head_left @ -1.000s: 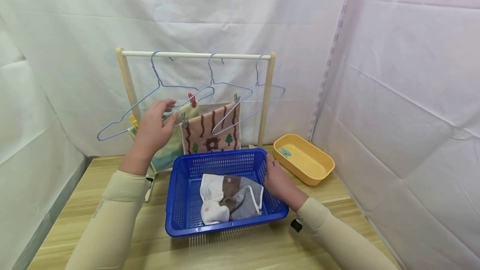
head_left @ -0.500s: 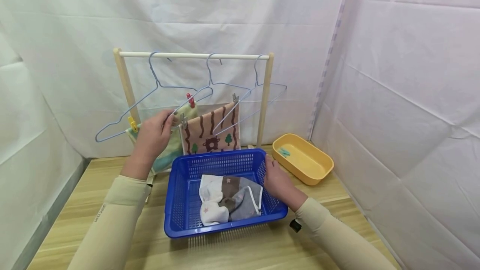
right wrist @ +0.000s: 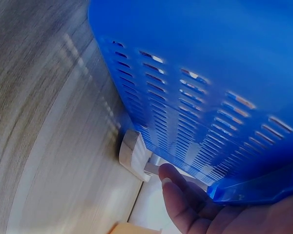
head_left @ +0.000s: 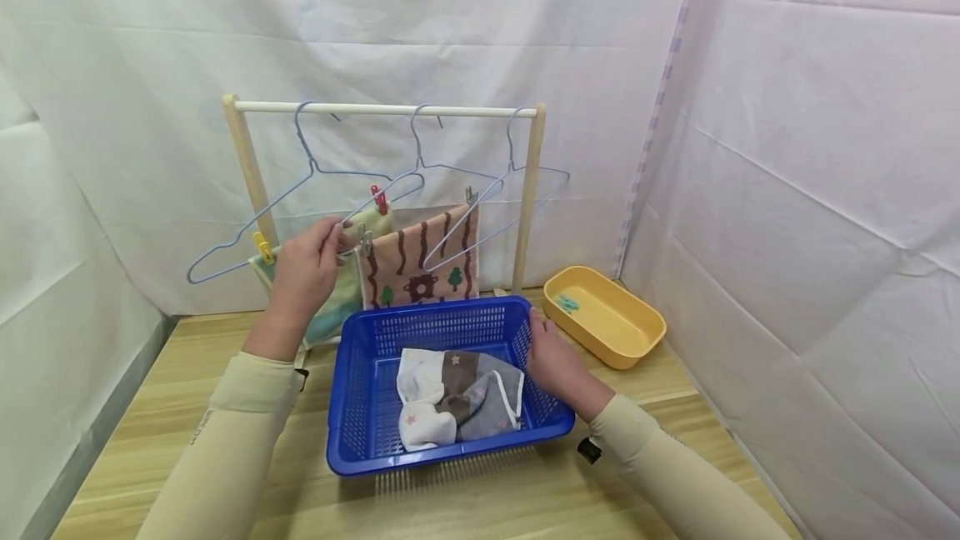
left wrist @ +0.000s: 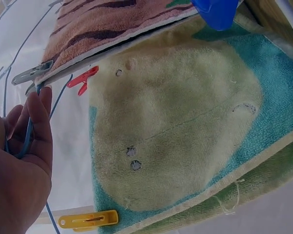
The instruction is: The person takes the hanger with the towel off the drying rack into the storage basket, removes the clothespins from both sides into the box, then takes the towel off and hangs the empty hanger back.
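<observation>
In the head view, my left hand grips the left end of the middle blue wire hanger. Its fingers curl round the wire in the left wrist view. From this hanger hangs a pink towel with brown stripes, held by grey clips. Behind my left hand is a green and teal towel, with a yellow clip and a red clip. My right hand holds the right rim of the blue basket, fingers beneath it.
A white, brown and grey cloth lies in the basket. Behind stands a wooden rack with three hangers on its white bar. A yellow tray holding small teal pieces sits at the right, near the white curtain wall.
My left hand, whose fingers were spread near the middle hanger's left end, has closed on the wire there. My right hand stays at the basket's rim.
</observation>
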### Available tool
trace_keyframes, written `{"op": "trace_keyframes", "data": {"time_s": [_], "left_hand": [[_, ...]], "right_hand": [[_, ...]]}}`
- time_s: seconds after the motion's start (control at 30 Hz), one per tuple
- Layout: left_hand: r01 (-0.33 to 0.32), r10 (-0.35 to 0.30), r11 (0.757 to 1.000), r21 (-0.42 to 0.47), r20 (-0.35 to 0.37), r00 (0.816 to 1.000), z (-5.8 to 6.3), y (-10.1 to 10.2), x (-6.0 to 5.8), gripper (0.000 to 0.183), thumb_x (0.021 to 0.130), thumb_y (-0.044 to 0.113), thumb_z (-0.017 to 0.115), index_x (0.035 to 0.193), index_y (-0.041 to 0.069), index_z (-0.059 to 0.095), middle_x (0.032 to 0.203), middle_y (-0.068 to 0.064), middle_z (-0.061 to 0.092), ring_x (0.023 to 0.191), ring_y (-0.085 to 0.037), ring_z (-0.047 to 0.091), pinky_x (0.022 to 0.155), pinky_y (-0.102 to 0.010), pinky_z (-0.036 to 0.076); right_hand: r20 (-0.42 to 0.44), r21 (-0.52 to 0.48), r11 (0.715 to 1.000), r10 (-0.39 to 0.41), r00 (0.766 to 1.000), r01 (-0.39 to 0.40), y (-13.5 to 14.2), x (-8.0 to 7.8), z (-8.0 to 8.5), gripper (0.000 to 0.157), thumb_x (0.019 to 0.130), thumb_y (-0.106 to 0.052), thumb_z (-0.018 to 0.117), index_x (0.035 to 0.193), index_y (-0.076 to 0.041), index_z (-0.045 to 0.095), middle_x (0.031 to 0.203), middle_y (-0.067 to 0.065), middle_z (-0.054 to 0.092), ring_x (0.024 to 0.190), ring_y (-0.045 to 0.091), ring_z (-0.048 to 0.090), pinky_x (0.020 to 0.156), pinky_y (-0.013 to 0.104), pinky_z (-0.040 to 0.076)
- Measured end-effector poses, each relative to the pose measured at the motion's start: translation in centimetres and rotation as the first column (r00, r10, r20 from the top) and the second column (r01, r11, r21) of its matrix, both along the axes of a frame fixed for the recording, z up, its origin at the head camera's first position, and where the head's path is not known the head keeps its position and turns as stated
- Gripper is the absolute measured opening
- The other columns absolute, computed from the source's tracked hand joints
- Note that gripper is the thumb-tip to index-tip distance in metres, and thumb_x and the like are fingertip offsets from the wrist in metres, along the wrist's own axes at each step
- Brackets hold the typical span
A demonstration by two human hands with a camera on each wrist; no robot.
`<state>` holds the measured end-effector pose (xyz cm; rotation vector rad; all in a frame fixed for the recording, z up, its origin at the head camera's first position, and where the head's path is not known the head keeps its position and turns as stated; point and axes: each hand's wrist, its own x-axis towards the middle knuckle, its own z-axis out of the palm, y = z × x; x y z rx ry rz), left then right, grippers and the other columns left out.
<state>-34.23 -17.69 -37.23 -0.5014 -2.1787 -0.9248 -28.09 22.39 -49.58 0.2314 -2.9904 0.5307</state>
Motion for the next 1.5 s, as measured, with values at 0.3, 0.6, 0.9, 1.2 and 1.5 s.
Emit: {"op": "trace_keyframes", "data": {"time_s": [0.3,0.6,0.9,1.2,1.5], "left_hand": [[-0.018,0.018,0.998,0.054,0.009,1.0,0.1,0.0,0.1,0.035,0.121,0.018,0.046,0.122,-0.003,0.074,0.101,-0.02,0.08,0.081,-0.037,0.08,0.069,0.003,0.043],[-0.017,0.023,0.994,0.106,-0.057,0.998,1.1,-0.1,0.5,0.035,0.121,0.018,0.047,0.119,-0.004,0.075,0.1,-0.019,0.081,0.08,-0.038,0.08,0.071,0.002,0.047],[-0.035,0.043,0.993,0.115,-0.067,0.997,1.6,-0.9,0.9,0.037,0.121,0.019,0.046,0.12,-0.005,0.074,0.101,-0.02,0.081,0.078,-0.039,0.079,0.071,0.002,0.047],[0.0,0.016,0.987,0.16,-0.099,0.995,2.1,-2.1,1.3,0.037,0.121,0.019,0.047,0.116,-0.006,0.074,0.096,-0.02,0.08,0.074,0.005,0.069,0.068,-0.004,0.054],[0.024,-0.006,0.977,0.212,-0.088,0.996,2.6,-3.3,2.2,0.038,0.121,0.019,0.048,0.118,-0.009,0.073,0.097,-0.024,0.079,0.079,0.014,0.067,0.072,-0.005,0.056]], "right_hand": [[0.001,-0.008,1.0,0.008,1.0,-0.008,-0.1,0.2,0.1,0.067,0.107,-0.005,0.051,0.169,0.01,0.028,0.144,0.035,0.056,0.098,0.036,0.069,0.085,0.056,0.063],[0.016,-0.015,1.0,0.009,1.0,-0.008,-0.1,0.2,0.2,0.065,0.109,-0.005,0.049,0.169,0.009,0.028,0.145,0.035,0.056,0.098,0.035,0.067,0.084,0.055,0.063],[0.012,-0.024,1.0,0.01,1.0,-0.009,0.0,0.3,0.3,0.065,0.109,-0.005,0.048,0.169,0.009,0.028,0.143,0.036,0.056,0.101,0.037,0.068,0.086,0.057,0.063],[0.009,-0.035,0.999,0.012,1.0,-0.012,-0.1,0.3,0.4,0.066,0.108,-0.004,0.048,0.169,0.009,0.028,0.142,0.036,0.055,0.102,0.039,0.068,0.089,0.058,0.062],[-0.01,-0.029,0.999,0.018,1.0,-0.019,0.1,0.2,0.2,0.066,0.106,-0.003,0.05,0.168,0.011,0.03,0.142,0.038,0.056,0.103,0.042,0.069,0.089,0.06,0.062]]}}
